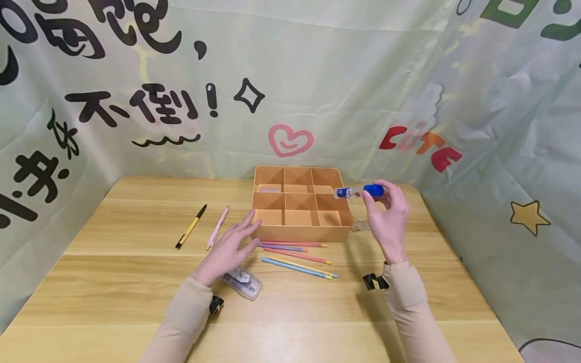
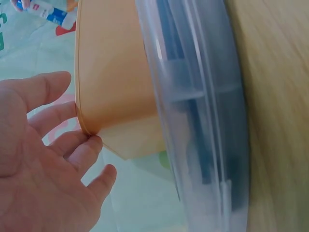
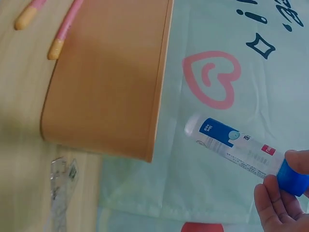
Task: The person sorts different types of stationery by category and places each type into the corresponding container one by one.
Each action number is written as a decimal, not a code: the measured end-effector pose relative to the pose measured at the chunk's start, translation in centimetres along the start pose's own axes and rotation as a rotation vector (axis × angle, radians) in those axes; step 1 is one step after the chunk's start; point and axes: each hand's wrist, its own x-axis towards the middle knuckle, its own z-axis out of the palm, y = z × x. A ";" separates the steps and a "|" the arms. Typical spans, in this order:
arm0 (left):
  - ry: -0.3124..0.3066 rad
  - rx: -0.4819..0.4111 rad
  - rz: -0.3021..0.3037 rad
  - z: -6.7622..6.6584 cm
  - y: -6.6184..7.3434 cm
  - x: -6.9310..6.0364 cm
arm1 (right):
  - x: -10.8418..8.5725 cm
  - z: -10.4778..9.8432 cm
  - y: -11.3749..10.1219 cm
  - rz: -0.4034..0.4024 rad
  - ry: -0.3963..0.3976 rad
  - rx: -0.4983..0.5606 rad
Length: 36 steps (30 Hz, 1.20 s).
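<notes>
An orange organizer box with six compartments stands at the back of the table. My right hand pinches a glue stick by its blue cap, holding it in the air over the box's right edge; the right wrist view shows the glue stick tilted, beside the box. At the box's front left corner, my left hand has its fingers spread, and in the left wrist view the fingertips of this hand touch the box's rim.
A translucent case lies beneath the left hand. Several coloured pens lie before the box. A yellow-black pen and a pink pen are at the left. A clear ruler lies right of the box; a printed cloth hangs behind.
</notes>
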 end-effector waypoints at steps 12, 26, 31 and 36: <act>-0.021 -0.028 -0.010 0.0 0.0 0.0 | 3.8 3.2 -0.2 -0.004 -0.120 -0.069; -0.032 -0.049 -0.027 0.0 0.0 0.0 | 5.4 6.9 -0.4 0.064 -0.235 -0.127; -0.024 -0.047 -0.017 0.0 -0.1 0.0 | 5.8 7.9 0.0 0.093 -0.275 -0.136; -0.024 -0.041 -0.011 0.0 -0.1 0.0 | 6.3 8.7 0.2 0.128 -0.297 -0.192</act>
